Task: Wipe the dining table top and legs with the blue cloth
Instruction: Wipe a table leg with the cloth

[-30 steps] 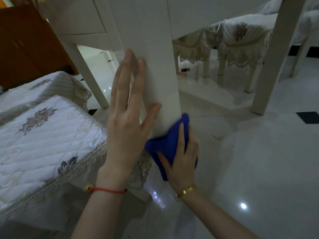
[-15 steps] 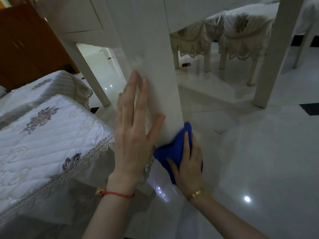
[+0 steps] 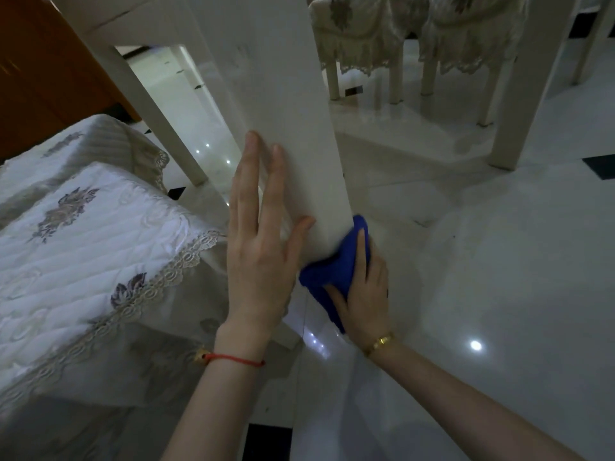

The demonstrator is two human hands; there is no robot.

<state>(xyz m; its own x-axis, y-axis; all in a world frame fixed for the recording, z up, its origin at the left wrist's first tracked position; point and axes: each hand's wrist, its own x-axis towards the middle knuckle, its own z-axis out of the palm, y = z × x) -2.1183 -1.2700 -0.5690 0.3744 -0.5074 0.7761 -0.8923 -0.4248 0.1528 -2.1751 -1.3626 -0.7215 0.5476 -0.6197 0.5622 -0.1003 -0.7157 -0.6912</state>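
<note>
A thick white table leg runs down the middle of the view to the glossy floor. My left hand lies flat against its near face, fingers straight and pointing up. My right hand presses the blue cloth against the leg's lower right side, just above the floor, with the thumb and fingers wrapped over the bunched cloth. The foot of the leg is hidden behind my hands and the cloth.
A chair seat with a white quilted, lace-edged cover stands close on the left. Other white table legs stand behind and to the right. Covered chairs sit at the back. Shiny white floor tiles spread right.
Both hands have slid down the leg together; my left hand sits lower on its face and the cloth is nearer the floor. The view has tilted down.
</note>
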